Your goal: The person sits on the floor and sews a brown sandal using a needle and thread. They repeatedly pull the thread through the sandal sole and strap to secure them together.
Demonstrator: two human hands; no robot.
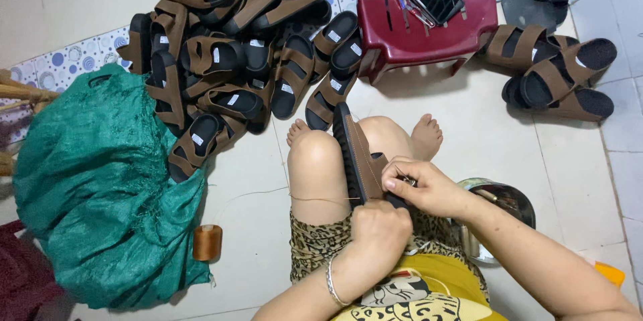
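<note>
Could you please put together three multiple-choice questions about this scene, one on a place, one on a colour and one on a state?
1. Where does the spool of thread stand?
A. On the floor beside the green sack
B. On the red stool
C. In the metal bowl

2. What colour are the straps of the sandals in the pile?
A. White
B. Brown
C. Blue

3. How is the sandal at the knees held?
A. Lying flat on the floor
C. Hanging from the stool
B. On edge between the knees, with the left hand and right hand on it

Answers: 1 A, the spool is on the tiles at the sack's edge. 2 B, every strap is brown on a black sole. 3 B, both hands grip it near the lap.
</note>
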